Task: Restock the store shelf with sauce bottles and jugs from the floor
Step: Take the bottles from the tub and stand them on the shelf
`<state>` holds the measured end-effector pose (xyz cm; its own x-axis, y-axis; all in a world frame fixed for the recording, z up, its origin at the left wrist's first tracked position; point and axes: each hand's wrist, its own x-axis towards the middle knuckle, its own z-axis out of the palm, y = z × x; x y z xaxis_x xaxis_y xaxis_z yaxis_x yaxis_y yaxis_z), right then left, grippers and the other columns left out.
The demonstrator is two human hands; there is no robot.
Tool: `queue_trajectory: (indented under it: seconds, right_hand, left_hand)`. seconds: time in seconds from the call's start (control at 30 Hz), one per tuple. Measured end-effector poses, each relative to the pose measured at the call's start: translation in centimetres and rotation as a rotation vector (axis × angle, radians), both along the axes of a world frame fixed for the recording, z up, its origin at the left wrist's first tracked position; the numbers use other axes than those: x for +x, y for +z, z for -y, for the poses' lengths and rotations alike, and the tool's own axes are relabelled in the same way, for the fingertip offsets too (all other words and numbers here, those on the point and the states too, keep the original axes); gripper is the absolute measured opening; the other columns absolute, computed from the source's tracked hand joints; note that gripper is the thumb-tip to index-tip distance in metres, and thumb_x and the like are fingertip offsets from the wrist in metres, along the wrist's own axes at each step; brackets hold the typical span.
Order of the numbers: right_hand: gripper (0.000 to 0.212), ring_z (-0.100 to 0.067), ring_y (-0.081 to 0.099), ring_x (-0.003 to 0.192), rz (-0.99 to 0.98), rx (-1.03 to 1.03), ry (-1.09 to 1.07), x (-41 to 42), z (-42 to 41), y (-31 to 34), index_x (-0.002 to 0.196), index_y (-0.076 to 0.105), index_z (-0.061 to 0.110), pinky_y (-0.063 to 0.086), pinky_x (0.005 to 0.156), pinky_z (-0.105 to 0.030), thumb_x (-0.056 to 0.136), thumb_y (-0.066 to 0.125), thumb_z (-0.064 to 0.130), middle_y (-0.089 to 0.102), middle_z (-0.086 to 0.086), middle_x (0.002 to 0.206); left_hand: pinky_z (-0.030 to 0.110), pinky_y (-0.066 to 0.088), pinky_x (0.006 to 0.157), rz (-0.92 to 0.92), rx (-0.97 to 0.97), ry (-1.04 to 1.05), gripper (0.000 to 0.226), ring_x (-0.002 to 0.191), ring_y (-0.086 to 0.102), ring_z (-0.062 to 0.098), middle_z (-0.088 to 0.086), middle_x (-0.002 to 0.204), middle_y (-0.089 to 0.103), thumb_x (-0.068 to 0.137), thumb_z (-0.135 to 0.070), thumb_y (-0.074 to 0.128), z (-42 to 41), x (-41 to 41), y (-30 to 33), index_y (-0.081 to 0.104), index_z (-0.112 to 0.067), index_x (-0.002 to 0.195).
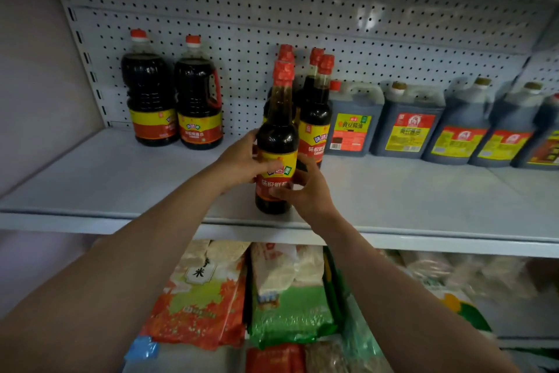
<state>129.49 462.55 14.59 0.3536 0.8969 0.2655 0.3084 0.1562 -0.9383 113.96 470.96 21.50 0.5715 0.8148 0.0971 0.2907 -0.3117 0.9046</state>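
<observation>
A tall dark sauce bottle (276, 136) with a red cap and a yellow-red label stands near the front of the white shelf (121, 179). My left hand (242, 161) grips its left side at the label. My right hand (308, 188) curls round its lower right side. Directly behind it stand three similar red-capped bottles (314, 118). Two large round jugs (175, 100) of dark sauce stand at the back left. Several square jugs (408, 124) with yellow-red labels line the back right.
A white pegboard (302, 15) backs the shelf, and a pale wall closes the left side. Below the shelf lie bags of rice and grain (242, 297). Bare shelf surface shows between the round jugs and the bottles.
</observation>
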Motion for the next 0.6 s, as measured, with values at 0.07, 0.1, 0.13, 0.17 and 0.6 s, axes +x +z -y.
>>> queue_trajectory:
  seconds: [0.07,0.1,0.13,0.17,0.6]
  right_hand:
    - [0.082,-0.011,0.066,0.107,0.071,-0.027,-0.013,0.3,-1.0,-0.2,0.141,0.047,0.024,0.056,0.086,-0.027,0.073,0.091,0.018,0.069,0.005,0.118]
    - [0.083,-0.011,0.065,0.107,0.096,-0.043,-0.018,0.4,-1.5,-0.2,0.142,0.045,0.024,0.053,0.082,-0.021,0.073,0.091,0.021,0.068,0.004,0.119]
    - [0.083,-0.012,0.063,0.106,0.117,-0.055,-0.019,0.6,-1.8,-0.2,0.142,0.044,0.023,0.05,0.078,-0.017,0.073,0.091,0.021,0.067,0.004,0.119]
    - [0.083,-0.011,0.062,0.106,0.133,-0.065,-0.016,0.7,-2.1,-0.1,0.142,0.043,0.023,0.048,0.076,-0.014,0.074,0.09,0.022,0.065,0.004,0.118]
    - [0.074,-0.016,0.064,0.106,0.236,-0.144,-0.125,-1.0,-0.3,1.1,0.141,0.047,0.019,0.048,0.076,-0.015,0.079,0.087,0.031,0.064,0.003,0.123]
  left_hand:
    - [0.051,0.056,0.092,-0.017,-0.016,-0.015,0.091,0.125,0.055,0.022,-0.003,0.141,0.053,0.075,-0.038,0.085,-1.2,0.1,-0.1,0.033,-0.038,0.149]
    - [0.051,0.056,0.092,-0.018,-0.028,-0.02,0.091,0.125,0.055,0.022,-0.003,0.141,0.053,0.075,-0.037,0.085,-1.8,0.2,-0.3,0.033,-0.038,0.149]
    - [0.052,0.056,0.092,-0.013,-0.038,-0.021,0.09,0.125,0.055,0.023,-0.002,0.142,0.053,0.076,-0.036,0.084,-2.2,0.2,-0.5,0.032,-0.037,0.149]
    - [0.053,0.055,0.093,-0.009,-0.042,-0.02,0.089,0.126,0.055,0.023,-0.001,0.143,0.052,0.077,-0.035,0.083,-2.6,0.2,-0.7,0.031,-0.035,0.15]
    - [0.041,0.043,0.108,-0.076,0.161,0.107,0.065,0.13,0.052,0.024,0.005,0.144,0.054,0.094,-0.033,0.066,1.1,-0.4,-2.7,0.037,-0.023,0.151]
